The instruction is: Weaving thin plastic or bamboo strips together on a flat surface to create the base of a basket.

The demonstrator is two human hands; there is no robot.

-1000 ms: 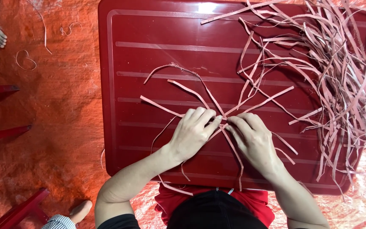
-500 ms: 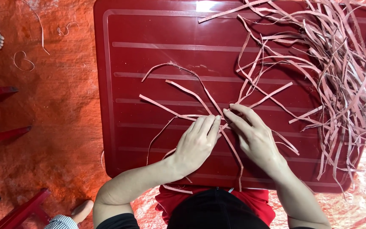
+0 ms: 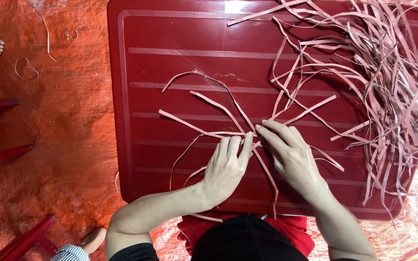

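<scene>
Red ribbed plastic tabletop (image 3: 170,67), left hand (image 3: 226,169) and right hand (image 3: 291,154) pinching crossed pale pink flat strips (image 3: 218,133) at centre, fingertips meeting, loose pink strip heap (image 3: 388,82) at right (tangled), orange woven tarp (image 3: 59,121) beneath.

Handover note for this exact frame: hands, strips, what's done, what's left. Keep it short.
Left hand: palm down on the red table, fingertips pressing the point where several thin pink strips cross.
Right hand: fingers meet the left's at that same crossing, pinching or pressing the strips; the grip itself is hidden.
Things: a few strips fan out from the crossing toward the table's middle; a big loose pile of strips lies at the far right corner, spilling over the edge.
Done: a handful of strips laid out and crossed.
Left: the pile looks untouched; most strips are loose.
</scene>
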